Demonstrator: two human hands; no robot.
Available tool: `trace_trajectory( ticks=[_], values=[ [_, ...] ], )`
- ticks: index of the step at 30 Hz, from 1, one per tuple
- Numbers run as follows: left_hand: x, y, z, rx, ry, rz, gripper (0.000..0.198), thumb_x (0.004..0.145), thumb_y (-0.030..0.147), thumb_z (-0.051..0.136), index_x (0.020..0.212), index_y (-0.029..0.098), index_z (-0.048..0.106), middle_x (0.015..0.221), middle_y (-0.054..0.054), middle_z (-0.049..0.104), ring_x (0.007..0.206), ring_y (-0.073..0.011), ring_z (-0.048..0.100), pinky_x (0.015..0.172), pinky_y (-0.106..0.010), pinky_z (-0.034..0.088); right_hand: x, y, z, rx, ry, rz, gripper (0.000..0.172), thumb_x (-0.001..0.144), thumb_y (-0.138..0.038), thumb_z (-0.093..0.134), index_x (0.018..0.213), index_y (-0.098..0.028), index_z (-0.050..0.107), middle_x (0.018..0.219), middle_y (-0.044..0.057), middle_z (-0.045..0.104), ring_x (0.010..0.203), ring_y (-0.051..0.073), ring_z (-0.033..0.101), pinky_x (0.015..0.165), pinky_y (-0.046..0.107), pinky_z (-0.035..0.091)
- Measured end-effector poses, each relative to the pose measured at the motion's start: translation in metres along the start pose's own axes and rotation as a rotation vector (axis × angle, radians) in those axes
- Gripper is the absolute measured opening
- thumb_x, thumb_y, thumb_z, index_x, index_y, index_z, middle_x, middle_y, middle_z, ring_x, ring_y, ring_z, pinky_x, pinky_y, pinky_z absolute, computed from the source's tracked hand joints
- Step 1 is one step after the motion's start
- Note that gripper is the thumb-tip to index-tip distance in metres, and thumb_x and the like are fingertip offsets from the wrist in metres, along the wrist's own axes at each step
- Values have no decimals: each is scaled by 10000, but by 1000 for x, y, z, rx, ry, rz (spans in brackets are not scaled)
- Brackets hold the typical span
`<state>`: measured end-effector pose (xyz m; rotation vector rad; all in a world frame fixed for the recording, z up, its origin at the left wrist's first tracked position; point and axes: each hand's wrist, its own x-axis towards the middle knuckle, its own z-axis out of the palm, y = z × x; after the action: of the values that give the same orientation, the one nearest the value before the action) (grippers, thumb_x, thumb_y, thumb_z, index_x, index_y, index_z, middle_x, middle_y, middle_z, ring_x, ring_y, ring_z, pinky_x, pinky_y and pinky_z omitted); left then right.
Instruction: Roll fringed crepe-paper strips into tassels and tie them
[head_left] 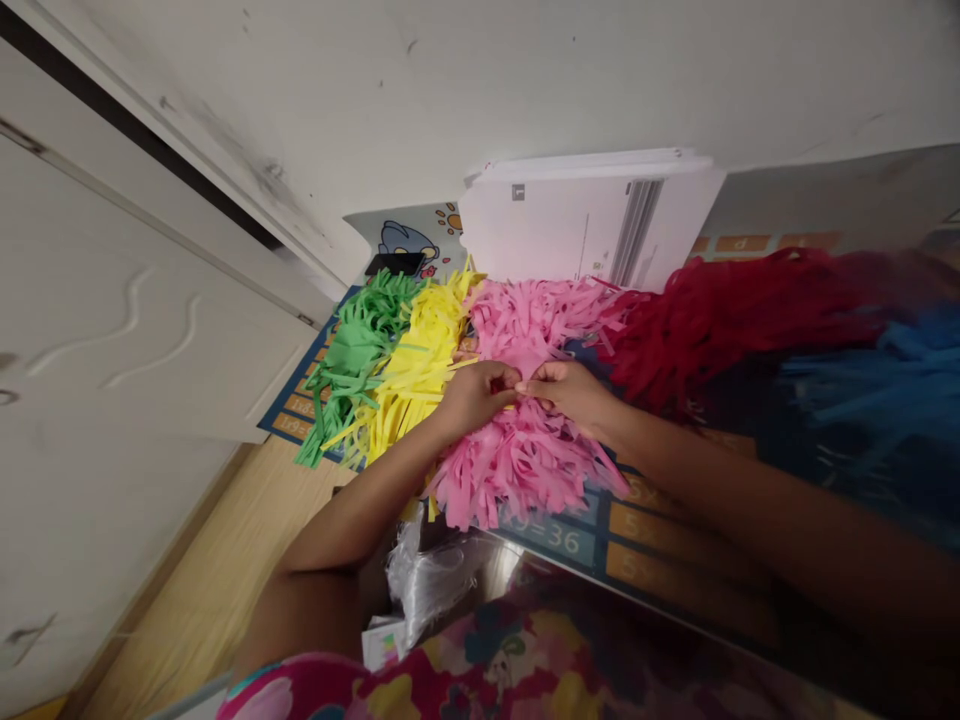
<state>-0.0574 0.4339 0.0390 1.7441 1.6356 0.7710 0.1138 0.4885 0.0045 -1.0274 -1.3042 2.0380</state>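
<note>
Left hand [476,398] and right hand [568,392] meet, fingertips pressed together, on what I cannot tell, at the middle of the pink tassel [517,465] lying on the mat [559,540] between yellow tassel [416,360] and red tassel [720,310].

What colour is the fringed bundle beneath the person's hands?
Pink. The fringed bundle shows best in the head view, the only one here.

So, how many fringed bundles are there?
5: left to right, green bundle, yellow bundle, pink bundle in the middle, red bundle, blue bundle. The blurred right side may hide more.
</note>
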Motion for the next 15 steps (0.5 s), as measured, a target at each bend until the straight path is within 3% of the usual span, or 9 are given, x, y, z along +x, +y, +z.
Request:
trace_trajectory(
  ticks=[8, 15],
  values=[
    [1, 0, -5, -46, -16, -36, 202, 802, 309, 647, 803, 127, 734, 687, -25, 685, 585, -118, 567, 565, -221, 410, -6, -6, -5, 11, -33, 39, 518, 509, -490, 886, 631, -206, 471, 483, -97, 432, 439, 57, 365, 423, 201, 241],
    [-5, 10, 0, 123, 19, 64, 151, 792, 281, 638, 812, 147, 703, 736, -23, 678, 656, -137, 591, 633, -241, 440, -3, -10, -1, -17, -13, 63, 519, 469, -497, 900, 648, -194, 518, 470, -103, 413, 435, 43, 290, 419, 205, 165]
  ],
)
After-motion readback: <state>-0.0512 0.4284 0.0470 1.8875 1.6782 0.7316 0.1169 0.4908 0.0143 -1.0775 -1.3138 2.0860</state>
